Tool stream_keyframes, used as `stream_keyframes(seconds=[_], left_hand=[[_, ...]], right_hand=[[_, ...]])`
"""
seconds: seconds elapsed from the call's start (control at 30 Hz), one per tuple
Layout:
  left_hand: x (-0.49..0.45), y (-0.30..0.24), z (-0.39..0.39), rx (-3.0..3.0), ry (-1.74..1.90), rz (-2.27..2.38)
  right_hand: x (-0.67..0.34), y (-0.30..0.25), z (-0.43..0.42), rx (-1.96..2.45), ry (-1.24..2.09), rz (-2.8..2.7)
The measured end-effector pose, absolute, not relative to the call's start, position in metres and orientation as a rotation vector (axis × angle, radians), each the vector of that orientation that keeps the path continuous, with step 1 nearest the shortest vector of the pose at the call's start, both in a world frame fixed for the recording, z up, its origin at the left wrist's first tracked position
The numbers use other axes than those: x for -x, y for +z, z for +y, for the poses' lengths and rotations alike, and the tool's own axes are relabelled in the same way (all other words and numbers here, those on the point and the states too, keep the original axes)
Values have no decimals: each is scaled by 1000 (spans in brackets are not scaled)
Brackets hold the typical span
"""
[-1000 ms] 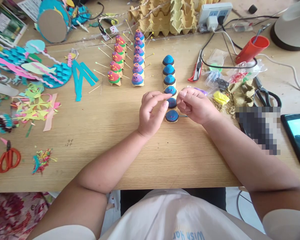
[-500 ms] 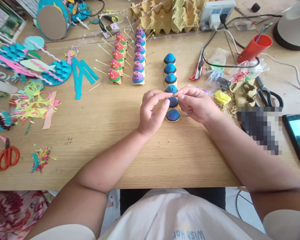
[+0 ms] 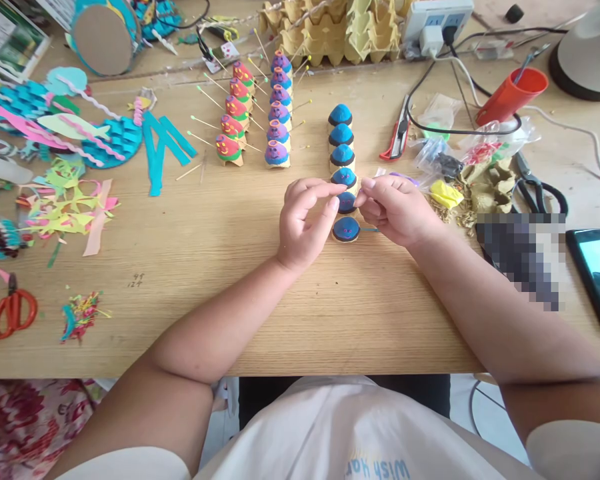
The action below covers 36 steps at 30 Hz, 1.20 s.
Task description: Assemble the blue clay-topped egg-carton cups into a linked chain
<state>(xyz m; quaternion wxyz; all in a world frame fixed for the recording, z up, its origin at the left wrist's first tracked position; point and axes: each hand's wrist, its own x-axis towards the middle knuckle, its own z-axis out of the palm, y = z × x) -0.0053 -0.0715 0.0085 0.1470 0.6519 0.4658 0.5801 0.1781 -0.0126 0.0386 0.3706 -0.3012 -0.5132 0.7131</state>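
A column of several blue clay-topped egg-carton cups [image 3: 341,135] with dark rims runs toward me. Small purplish dots mark the nearer cups, including the nearest cup [image 3: 346,229]. Over this near end is my left hand [image 3: 305,223], its index finger stretched out and thumb apart, nothing visible between them. Opposite it, my right hand [image 3: 393,210] has thumb and forefinger pinched together and the other fingers curled. Whatever is in that pinch is too small to make out. The two hands do not touch. My fingers partly cover the second-nearest cup [image 3: 347,202].
Farther left stand a red-and-green cup row [image 3: 229,148] and a purple-and-blue row [image 3: 277,153], with pins sticking out. A utility knife [image 3: 397,137], yellow clay [image 3: 446,194], black scissors [image 3: 537,187] and phone [image 3: 597,280] lie right. Orange scissors [image 3: 13,308] and paper scraps [image 3: 70,207] lie left.
My right hand has drawn slightly to the right, so its fingertips are now apart from my left index finger. My left hand has stayed almost still.
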Motion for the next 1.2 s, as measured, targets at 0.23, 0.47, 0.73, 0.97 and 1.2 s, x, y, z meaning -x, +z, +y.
stream_keyframes(seconds=[0.23,0.47,0.73,0.97,1.2], left_hand=[[5,8,-71,-1887,1694,1326],[5,9,-71,-1907,1683,1363],[5,8,-70,-1907,1688,1362],[5,8,-71,-1897,1694,1361],[5,8,-69,-1971,1610,1441]], right_hand=[[-179,39,-13,763,1819,-1340],[-178,38,-12,786,1802,-1330],[-178,41,-13,828,1767,-1345],[-176,41,-15,799,1693,-1392],[-176,42,-19,801,1636,-1532]])
